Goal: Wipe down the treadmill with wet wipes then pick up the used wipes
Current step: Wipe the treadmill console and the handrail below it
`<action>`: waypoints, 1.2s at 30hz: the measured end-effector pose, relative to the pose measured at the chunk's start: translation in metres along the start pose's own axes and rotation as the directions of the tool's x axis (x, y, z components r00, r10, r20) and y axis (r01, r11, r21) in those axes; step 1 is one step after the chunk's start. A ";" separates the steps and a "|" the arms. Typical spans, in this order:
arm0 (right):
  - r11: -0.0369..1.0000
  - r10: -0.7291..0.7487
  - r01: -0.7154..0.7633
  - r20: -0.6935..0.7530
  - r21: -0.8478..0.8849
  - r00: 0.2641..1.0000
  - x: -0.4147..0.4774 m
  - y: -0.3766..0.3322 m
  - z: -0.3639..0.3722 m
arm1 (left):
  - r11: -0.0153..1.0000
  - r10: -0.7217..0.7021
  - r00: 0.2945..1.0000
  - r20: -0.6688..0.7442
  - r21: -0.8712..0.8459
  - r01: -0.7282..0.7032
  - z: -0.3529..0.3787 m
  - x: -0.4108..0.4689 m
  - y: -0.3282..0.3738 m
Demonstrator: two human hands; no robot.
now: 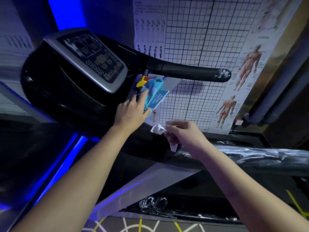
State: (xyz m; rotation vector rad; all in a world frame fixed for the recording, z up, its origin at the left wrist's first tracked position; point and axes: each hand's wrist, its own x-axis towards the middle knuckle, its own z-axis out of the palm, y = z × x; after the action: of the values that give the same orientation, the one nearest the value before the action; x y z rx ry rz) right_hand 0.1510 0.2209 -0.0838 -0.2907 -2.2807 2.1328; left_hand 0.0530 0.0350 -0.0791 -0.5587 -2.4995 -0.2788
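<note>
The black treadmill fills the left and middle of the head view, with its silver console [93,62] tilted toward me and a black handrail [189,72] reaching right. My left hand [132,111] grips a blue pack of wet wipes [154,94] just right of the console, beside a yellow and red safety key [141,82]. Lower and to the right, my right hand [182,133] pinches a crumpled white wipe [158,129], with another strip of it hanging below the fingers.
A white grid poster [200,39] and anatomy charts [249,67] cover the wall behind the handrail. A plastic-wrapped side rail [259,154] runs right under my right arm. Blue light strips [66,156] glow at the left. Patterned floor mat [142,225] lies below.
</note>
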 end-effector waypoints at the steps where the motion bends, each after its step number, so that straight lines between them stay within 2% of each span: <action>1: 0.987 -0.082 0.084 0.016 -0.140 0.996 0.004 0.000 -0.007 | 0.998 -0.058 0.998 -0.008 -0.033 0.057 0.002 0.003 0.000; 2: 0.913 -0.205 0.209 0.050 -0.351 0.977 0.010 0.002 -0.014 | 0.992 -0.110 0.994 -0.023 -0.056 0.108 0.003 0.005 -0.001; 3: 0.755 -0.351 0.357 0.121 -0.551 0.928 0.015 0.003 -0.020 | 0.987 -0.146 0.988 -0.040 -0.069 0.143 0.004 0.007 -0.001; 4: 0.576 -0.467 0.494 0.235 -0.651 0.853 0.019 0.004 -0.024 | 0.985 -0.164 0.985 -0.056 -0.072 0.160 0.005 0.007 -0.001; 5: 0.437 -0.511 0.601 0.365 -0.669 0.778 0.022 0.010 -0.024 | 0.984 -0.170 0.983 -0.066 -0.067 0.165 0.006 0.006 -0.001; 6: 0.378 -0.482 0.666 0.477 -0.643 0.735 0.024 0.017 -0.023 | 0.985 -0.170 0.983 -0.072 -0.054 0.166 0.007 0.004 0.000; 8: 0.411 -0.339 0.668 0.576 -0.621 0.744 0.022 0.029 -0.018 | 0.986 -0.166 0.982 -0.087 -0.034 0.163 0.010 0.000 0.000; 10: 0.366 -0.286 0.630 0.562 -0.685 0.776 0.018 0.042 -0.015 | 0.981 -0.191 0.976 -0.108 -0.062 0.185 0.011 -0.002 -0.002; 12: 0.212 -0.339 0.610 0.529 -0.763 0.778 0.013 0.054 -0.016 | 0.968 -0.240 0.964 -0.114 -0.102 0.229 0.012 -0.001 -0.003; 14: 0.126 -0.384 0.545 0.466 -0.829 0.797 0.005 0.060 -0.018 | 0.955 -0.283 0.951 -0.121 -0.132 0.267 0.013 0.000 -0.004; 17: 0.135 -0.374 0.473 0.397 -0.871 0.838 -0.006 0.061 -0.030 | 0.936 -0.331 0.935 -0.124 -0.169 0.309 0.013 -0.001 -0.004; 21: 0.256 -0.276 0.484 0.416 -0.837 0.866 -0.014 0.051 -0.052 | 0.916 -0.376 0.921 -0.105 -0.195 0.351 0.011 -0.002 -0.003; 27: 0.410 -0.331 0.430 0.309 -0.804 0.892 -0.011 0.052 -0.052 | 0.907 -0.386 0.916 -0.105 -0.223 0.357 0.010 -0.007 0.001; 31: 0.441 -0.384 0.383 0.215 -0.812 0.898 -0.009 0.049 -0.048 | 0.900 -0.394 0.915 -0.090 -0.238 0.364 0.009 -0.007 0.001; 36: 0.534 -0.597 0.404 0.007 -0.742 0.802 -0.011 0.035 0.000 | 0.900 -0.389 0.916 -0.096 -0.250 0.356 0.009 -0.008 0.002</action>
State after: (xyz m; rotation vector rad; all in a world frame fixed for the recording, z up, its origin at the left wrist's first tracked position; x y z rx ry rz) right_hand 0.1664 0.2212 -0.1168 0.1186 -2.4999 0.8047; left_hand 0.0555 0.0367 -0.0909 -0.1291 -2.4320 -0.7349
